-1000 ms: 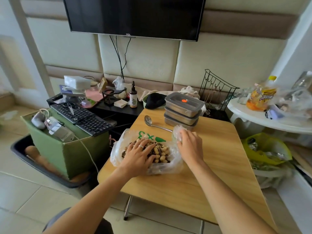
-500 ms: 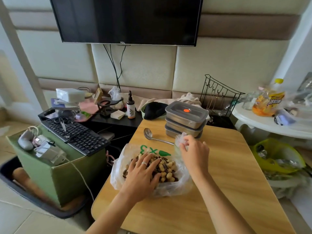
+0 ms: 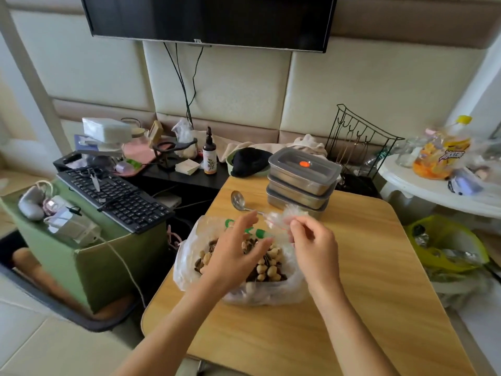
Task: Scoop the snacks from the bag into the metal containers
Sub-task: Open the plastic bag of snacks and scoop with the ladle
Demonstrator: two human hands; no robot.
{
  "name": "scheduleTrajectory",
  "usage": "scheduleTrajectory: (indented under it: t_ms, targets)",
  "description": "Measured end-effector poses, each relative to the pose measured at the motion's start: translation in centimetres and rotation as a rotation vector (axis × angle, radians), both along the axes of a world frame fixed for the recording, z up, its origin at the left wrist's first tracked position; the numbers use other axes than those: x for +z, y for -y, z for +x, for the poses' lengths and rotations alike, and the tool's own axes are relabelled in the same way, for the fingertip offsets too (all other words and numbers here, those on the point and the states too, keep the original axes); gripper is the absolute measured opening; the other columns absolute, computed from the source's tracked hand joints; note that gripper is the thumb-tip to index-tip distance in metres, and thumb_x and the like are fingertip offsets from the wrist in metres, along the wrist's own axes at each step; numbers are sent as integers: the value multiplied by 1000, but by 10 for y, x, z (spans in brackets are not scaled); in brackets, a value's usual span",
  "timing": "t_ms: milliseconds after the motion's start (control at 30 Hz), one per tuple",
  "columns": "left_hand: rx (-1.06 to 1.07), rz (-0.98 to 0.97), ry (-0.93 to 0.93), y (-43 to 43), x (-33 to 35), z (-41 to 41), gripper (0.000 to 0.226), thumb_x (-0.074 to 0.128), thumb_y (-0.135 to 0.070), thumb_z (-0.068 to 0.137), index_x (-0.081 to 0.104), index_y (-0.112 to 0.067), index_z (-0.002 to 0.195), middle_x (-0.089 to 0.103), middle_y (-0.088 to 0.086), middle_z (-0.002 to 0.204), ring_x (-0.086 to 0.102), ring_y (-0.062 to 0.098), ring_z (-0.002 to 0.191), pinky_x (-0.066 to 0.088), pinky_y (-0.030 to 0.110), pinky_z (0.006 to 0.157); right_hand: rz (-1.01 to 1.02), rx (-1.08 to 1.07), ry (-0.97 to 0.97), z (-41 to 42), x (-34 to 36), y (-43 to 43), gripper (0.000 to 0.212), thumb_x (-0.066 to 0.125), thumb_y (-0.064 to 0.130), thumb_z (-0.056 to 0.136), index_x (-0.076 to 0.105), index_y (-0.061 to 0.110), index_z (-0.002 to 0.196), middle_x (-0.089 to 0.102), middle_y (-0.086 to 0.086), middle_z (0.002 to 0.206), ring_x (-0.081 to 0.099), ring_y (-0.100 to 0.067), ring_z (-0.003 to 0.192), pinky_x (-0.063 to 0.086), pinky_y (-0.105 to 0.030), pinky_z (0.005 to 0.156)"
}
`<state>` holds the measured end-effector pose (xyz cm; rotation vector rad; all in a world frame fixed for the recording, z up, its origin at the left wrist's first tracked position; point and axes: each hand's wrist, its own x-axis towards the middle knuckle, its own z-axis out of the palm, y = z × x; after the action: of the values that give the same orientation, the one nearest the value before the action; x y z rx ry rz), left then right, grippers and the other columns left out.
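Observation:
A clear plastic bag (image 3: 189, 256) with green print lies on the wooden table (image 3: 366, 308), full of tan and brown snacks (image 3: 267, 267). My left hand (image 3: 233, 253) hovers over the bag's mouth with its fingers spread and relaxed. My right hand (image 3: 315, 245) pinches the bag's twisted top edge, lifted above the snacks. Behind the bag lies a metal ladle (image 3: 238, 200). Three stacked metal containers (image 3: 302, 180) with grey lids stand at the table's far edge; the top lid has an orange dot.
A black keyboard (image 3: 113, 198) sits on a green box (image 3: 108, 267) to the left. A brown spray bottle (image 3: 209, 156) and clutter fill a low black shelf behind. A wire rack (image 3: 360, 142) and a white side table (image 3: 439, 196) stand right, with a yellow-lined bin (image 3: 444, 240) below.
My left hand has lifted off the snacks and spread its fingers. My right hand has pulled the bag's top edge up and toward the middle. The camera has tilted down and closer.

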<state>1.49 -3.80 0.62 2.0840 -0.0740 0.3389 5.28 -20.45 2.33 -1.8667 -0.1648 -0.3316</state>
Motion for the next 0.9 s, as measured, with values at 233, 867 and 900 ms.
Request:
scheduleTrajectory:
  t_ms: [233,867,900]
  targets:
    - [-9,-470,-174,-1,15,-8,36,73,-10,94,62,-15,128,77,-1,80,75,18,76,62,28,75,-181,57,133,-19,-8,-5,7,65,17,100,68,24,100,71,10,87,67,-3,77,50,-15,64]
    - [379,314,186,-37,8,-17,42,73,-11,87,55,-18,125,51,-3,119,48,17,110,47,31,90,184,227,-454,-18,-8,-24,23,63,12,101,78,6,85,71,-11,71,64,-16,67,56,-26,64]
    - [364,306,256,-32,11,-17,30,72,-9,87,57,-18,112,54,-5,109,51,16,99,48,27,80,202,229,-455,-18,-10,-26,23,64,12,101,77,5,83,71,-11,71,64,-17,67,55,-24,63]
